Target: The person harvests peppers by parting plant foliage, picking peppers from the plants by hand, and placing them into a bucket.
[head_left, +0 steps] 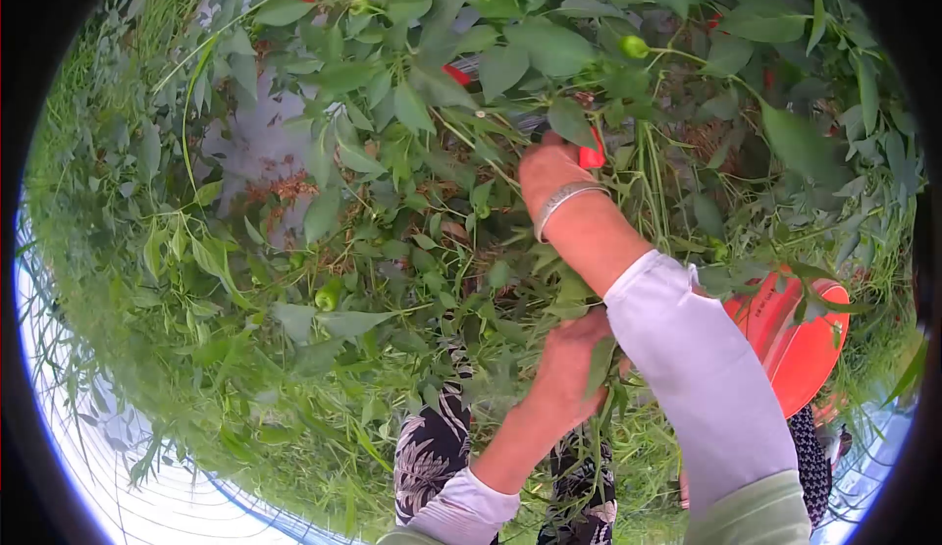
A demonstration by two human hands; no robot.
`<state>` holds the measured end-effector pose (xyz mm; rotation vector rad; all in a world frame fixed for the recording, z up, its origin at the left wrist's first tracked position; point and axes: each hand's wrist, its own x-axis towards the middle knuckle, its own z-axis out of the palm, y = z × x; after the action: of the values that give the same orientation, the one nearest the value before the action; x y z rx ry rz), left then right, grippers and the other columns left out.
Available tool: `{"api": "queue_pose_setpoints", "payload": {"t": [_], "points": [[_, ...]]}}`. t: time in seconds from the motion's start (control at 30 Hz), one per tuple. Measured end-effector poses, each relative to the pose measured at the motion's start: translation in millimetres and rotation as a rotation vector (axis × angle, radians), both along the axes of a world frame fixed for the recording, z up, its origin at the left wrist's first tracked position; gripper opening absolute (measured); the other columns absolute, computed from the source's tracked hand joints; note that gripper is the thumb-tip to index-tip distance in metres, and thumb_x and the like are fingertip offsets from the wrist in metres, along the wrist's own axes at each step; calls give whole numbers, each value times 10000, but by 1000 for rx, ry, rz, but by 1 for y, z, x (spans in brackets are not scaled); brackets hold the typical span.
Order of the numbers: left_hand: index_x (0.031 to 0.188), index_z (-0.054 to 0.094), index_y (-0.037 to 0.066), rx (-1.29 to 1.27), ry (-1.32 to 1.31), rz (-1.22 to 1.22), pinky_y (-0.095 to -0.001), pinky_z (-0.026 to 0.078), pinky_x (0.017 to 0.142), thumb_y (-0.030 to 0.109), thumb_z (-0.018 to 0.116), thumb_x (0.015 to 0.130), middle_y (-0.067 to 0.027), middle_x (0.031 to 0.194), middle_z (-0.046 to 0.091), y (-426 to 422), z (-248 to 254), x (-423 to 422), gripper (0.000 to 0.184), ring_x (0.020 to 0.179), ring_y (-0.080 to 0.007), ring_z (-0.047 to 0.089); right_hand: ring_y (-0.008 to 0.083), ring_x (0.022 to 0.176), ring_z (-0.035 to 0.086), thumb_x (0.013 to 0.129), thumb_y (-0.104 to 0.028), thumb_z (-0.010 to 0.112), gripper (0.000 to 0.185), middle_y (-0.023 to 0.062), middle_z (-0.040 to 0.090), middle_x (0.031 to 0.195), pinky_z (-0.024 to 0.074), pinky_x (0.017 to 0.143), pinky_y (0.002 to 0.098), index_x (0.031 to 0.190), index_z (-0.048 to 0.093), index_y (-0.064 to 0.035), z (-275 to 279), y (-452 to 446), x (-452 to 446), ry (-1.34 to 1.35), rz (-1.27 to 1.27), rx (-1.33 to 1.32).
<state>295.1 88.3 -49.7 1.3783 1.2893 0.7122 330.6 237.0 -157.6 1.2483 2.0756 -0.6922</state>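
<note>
My right hand (551, 162), with a silver bracelet (567, 202) at the wrist, reaches into the pepper plants. Leaves cover its fingers, so their grip is hidden. Right beside it hangs a red pepper (593, 150). Lower down, my left hand (574, 349) is among leafy stems below the right forearm. Foliage and the right sleeve hide its fingertips, and I cannot tell whether it grips a stem. Another red pepper (457, 75) shows among the leaves above. Green peppers hang nearby, one at upper right (634, 47) and one at lower left (327, 296).
A red bucket (819, 349) sits to the right of my right sleeve, partly behind leaves. Grey ground sheeting (260, 138) shows through at upper left. Grass surrounds my patterned trousers (434, 447). Dark checked cloth (809, 457) is below the bucket.
</note>
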Motion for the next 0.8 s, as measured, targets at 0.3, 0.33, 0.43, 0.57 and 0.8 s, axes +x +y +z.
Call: {"api": "queue_pose_setpoints", "payload": {"t": [0.3,0.33,0.43,0.57,0.8], "points": [[1055,558,14,-293,37,222,-319,452,790,-22,635,709,-116,934,600,35,8,-24,356,880,-236,575,241,1003,582,796,-143,589,275,91,620,1049,485,804,380,1060,591,-67,-31,1,35,-236,-26,52],[1055,563,14,-306,27,306,-299,453,787,-15,629,735,-109,934,605,37,8,-29,329,881,-207,582,241,1003,582,796,-143,589,275,91,620,1049,485,804,380,1060,591,-67,-30,1,38,-236,-18,47],[1061,568,11,-333,6,338,-284,449,794,3,629,748,-109,936,610,38,8,-32,319,877,-184,587,268,956,605,744,-157,648,451,188,593,1052,498,793,402,1145,496,-19,-4,11,41,-316,-8,-62],[1075,557,9,-436,-27,176,-293,459,779,27,628,758,-130,931,605,33,8,-27,325,868,-203,591,282,944,616,736,-161,657,464,176,601,1052,508,782,390,1146,499,-11,2,28,37,-424,268,-378],[1088,543,24,-403,-3,94,-322,471,765,81,637,766,-153,923,596,32,9,-27,339,851,-259,595,345,964,599,759,-58,620,323,170,597,1102,514,787,419,1078,587,-19,13,40,61,-347,59,-317]]}}
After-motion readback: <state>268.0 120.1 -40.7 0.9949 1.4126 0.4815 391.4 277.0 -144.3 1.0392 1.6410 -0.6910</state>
